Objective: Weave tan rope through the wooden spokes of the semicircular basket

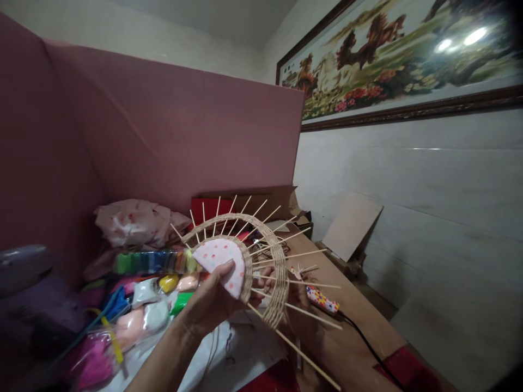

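My left hand is closed on a half-round woven fan, its thumb lying on the pale dotted semicircle at the centre. Thin wooden sticks radiate out from that centre. Twine is woven around them in a narrow inner band and a wider outer band. Behind the outer band is my right hand, its curled fingers showing through the gap between sticks. What those fingers grip is hidden. Loose twine lies behind the fan.
Packets of coloured clay cover the left of the table. A flower-patterned tool with a black cord lies at the right. Crumpled pinkish plastic and cardboard stand at the back, against a pink partition.
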The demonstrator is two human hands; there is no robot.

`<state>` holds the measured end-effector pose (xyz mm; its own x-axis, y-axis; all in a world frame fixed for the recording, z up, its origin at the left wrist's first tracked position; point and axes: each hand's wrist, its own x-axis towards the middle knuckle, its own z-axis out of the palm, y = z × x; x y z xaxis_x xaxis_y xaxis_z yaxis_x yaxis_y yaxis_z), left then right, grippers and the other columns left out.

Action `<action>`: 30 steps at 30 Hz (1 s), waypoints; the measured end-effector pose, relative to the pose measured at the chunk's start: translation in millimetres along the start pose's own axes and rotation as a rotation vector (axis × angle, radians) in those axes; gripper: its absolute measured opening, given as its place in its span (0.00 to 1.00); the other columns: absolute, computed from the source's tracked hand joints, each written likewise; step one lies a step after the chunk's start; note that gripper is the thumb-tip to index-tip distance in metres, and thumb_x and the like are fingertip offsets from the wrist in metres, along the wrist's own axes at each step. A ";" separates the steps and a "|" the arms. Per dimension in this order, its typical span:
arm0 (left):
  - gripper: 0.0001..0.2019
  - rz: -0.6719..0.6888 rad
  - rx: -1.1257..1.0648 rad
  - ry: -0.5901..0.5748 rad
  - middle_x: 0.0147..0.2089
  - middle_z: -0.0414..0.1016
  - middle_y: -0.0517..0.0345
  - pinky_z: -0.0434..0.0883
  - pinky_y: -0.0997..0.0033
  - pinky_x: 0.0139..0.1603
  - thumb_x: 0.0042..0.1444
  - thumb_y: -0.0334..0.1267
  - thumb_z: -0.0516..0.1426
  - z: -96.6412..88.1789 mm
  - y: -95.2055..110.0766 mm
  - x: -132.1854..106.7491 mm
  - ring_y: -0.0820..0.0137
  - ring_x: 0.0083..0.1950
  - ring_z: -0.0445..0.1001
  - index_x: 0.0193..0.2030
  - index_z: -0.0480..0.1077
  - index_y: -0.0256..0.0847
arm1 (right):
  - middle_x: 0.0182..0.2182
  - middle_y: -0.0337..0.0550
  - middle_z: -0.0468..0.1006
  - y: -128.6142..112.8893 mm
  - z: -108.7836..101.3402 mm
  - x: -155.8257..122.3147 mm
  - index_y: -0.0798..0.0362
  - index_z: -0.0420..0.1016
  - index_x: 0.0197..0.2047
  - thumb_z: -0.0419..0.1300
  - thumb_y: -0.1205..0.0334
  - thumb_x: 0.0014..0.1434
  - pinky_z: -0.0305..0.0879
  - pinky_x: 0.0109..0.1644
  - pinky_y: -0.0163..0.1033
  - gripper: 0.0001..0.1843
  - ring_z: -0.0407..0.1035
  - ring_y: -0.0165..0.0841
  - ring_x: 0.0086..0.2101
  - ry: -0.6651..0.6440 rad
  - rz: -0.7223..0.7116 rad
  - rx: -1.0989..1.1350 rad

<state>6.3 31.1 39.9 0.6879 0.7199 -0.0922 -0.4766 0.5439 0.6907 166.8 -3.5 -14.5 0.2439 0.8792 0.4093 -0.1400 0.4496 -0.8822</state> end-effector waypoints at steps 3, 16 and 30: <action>0.11 0.017 0.002 0.006 0.31 0.77 0.45 0.72 0.57 0.38 0.56 0.38 0.51 -5.8 3.7 -0.9 0.61 0.33 0.76 0.38 0.69 0.31 | 0.26 0.43 0.76 -8.6 4.6 5.9 0.49 0.74 0.34 0.60 0.47 0.48 0.69 0.30 0.42 0.16 0.71 0.38 0.29 -0.140 0.107 0.235; 0.12 0.174 0.046 0.279 0.29 0.76 0.51 0.73 0.66 0.22 0.49 0.31 0.57 -18.8 25.6 -3.6 0.63 0.28 0.75 0.42 0.68 0.33 | 0.16 0.32 0.61 -17.2 -17.3 17.4 0.55 0.71 0.28 0.63 0.63 0.45 0.43 0.17 0.26 0.06 0.46 0.20 0.16 -0.136 0.303 0.368; 0.10 0.253 0.153 0.393 0.28 0.75 0.53 0.72 0.70 0.18 0.47 0.32 0.57 -29.9 40.3 -6.0 0.67 0.24 0.74 0.38 0.68 0.33 | 0.18 0.32 0.67 -13.8 -28.1 28.4 0.52 0.66 0.30 0.61 0.68 0.44 0.44 0.15 0.24 0.09 0.47 0.19 0.14 0.003 0.386 0.559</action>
<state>-33.4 61.5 46.9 0.2889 0.9453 -0.1514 -0.4960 0.2830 0.8209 202.6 10.8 2.7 0.0793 0.9930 0.0877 -0.6926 0.1181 -0.7116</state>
